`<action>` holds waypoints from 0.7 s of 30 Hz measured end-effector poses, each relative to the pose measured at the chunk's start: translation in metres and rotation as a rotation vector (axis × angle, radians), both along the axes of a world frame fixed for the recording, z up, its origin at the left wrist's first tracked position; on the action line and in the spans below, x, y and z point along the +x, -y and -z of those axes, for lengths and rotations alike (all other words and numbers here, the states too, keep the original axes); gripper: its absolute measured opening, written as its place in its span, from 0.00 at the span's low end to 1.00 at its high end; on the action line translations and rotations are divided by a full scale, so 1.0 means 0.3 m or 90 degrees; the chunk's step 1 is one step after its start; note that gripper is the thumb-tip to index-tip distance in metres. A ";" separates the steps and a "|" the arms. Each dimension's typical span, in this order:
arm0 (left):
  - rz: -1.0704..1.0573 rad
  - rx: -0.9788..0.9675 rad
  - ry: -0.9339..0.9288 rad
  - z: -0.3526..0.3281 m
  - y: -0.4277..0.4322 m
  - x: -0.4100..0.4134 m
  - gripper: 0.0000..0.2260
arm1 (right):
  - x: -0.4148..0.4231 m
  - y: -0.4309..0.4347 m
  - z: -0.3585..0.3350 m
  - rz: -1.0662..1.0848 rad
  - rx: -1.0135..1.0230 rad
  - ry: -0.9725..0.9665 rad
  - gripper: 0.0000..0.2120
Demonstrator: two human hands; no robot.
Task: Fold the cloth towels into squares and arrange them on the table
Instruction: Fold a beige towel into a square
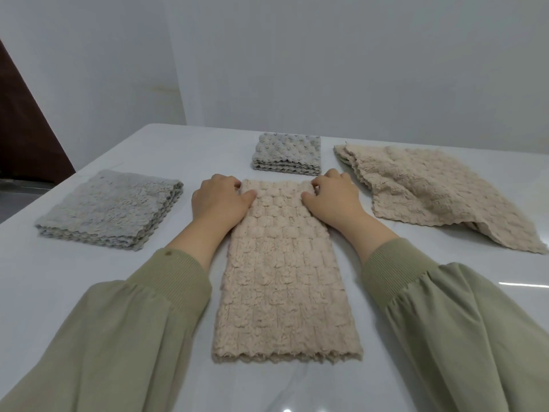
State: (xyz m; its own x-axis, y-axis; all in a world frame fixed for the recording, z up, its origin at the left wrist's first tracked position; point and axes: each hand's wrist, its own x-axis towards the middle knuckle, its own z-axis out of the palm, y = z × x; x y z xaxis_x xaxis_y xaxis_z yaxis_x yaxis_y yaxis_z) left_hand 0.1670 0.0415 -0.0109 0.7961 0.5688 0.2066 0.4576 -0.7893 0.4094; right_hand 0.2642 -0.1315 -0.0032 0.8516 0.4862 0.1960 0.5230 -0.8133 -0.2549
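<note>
A beige towel (285, 278), folded into a long strip, lies lengthwise in front of me on the white table (89, 292). My left hand (218, 200) pinches its far left corner and my right hand (334, 194) pinches its far right corner. Just beyond the strip sits a small grey towel (286, 154) folded into a square. At the left a stack of larger grey towels (110, 209) lies flat. A loose pile of beige towels (439, 191) spreads out at the right, one corner drooping toward me.
The glossy white table reaches back to a pale wall (297, 69). A dark brown panel (23, 129) stands at the far left beyond the table's edge. Bare tabletop shows near me and between the piles.
</note>
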 end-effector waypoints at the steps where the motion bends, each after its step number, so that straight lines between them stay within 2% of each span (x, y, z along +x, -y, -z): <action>1: 0.007 -0.012 -0.001 -0.003 -0.003 0.008 0.20 | 0.006 -0.003 -0.003 -0.003 0.003 -0.008 0.17; 5: 0.035 -0.059 0.022 -0.010 -0.008 0.019 0.14 | 0.008 -0.016 -0.008 0.010 -0.004 -0.043 0.16; 7: 0.054 -0.124 0.077 -0.014 -0.004 0.014 0.09 | 0.008 -0.018 -0.006 0.008 -0.001 -0.048 0.18; 10: 0.090 -0.230 0.193 -0.023 0.002 0.004 0.06 | 0.007 -0.014 0.001 -0.006 0.014 -0.052 0.21; 15: 0.132 -0.406 0.320 -0.038 0.012 -0.012 0.12 | 0.017 -0.013 0.003 0.006 0.084 -0.081 0.14; 18: 0.159 -0.485 0.343 -0.039 0.017 -0.016 0.15 | 0.022 -0.006 -0.008 -0.003 0.195 -0.169 0.17; 21: 0.167 -0.520 0.363 -0.037 0.011 -0.016 0.17 | 0.019 0.008 -0.017 -0.019 0.305 -0.226 0.11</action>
State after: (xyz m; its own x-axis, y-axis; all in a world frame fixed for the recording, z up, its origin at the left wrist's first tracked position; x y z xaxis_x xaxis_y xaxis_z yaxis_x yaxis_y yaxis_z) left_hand 0.1622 0.0381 0.0001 0.8203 0.5274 0.2210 -0.1197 -0.2195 0.9682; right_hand 0.2699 -0.1340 0.0020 0.8923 0.4388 0.1058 0.3600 -0.5504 -0.7533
